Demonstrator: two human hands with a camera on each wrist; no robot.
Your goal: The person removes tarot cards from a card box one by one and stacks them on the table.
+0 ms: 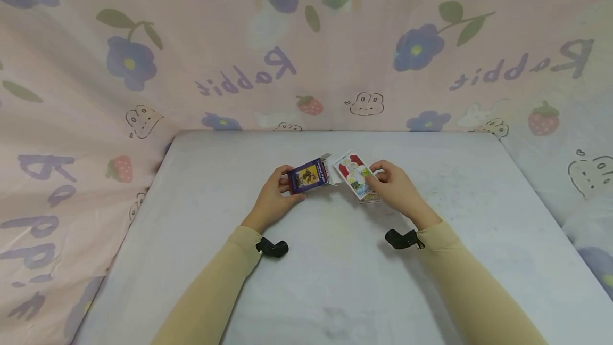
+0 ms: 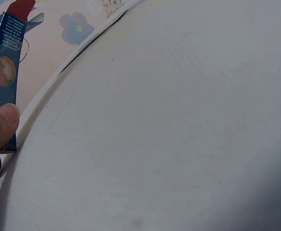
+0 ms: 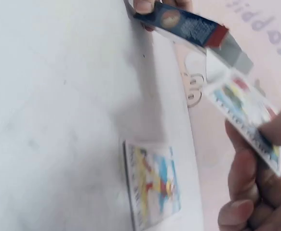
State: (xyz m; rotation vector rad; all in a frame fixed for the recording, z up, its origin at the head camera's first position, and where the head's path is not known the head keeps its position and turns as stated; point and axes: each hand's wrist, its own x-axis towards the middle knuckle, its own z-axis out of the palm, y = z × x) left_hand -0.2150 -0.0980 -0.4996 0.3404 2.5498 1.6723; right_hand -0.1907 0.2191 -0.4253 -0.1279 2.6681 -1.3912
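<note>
Grasping flapped box [image 1: 308, 175] above surface [image 1: 287, 292] in our left grip [image 1: 274, 196], open end rightward, probably keeping mouth unobstructed; our right grip [image 1: 396, 190] pinches picture card [image 1: 354, 174] near edge, likely leaving face visible; card stack [image 3: 155, 186] lies below.

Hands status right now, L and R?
Left hand: closed, holding the small box.
Right hand: closed, pinching at least one picture card; exact count can't be told.
</note>
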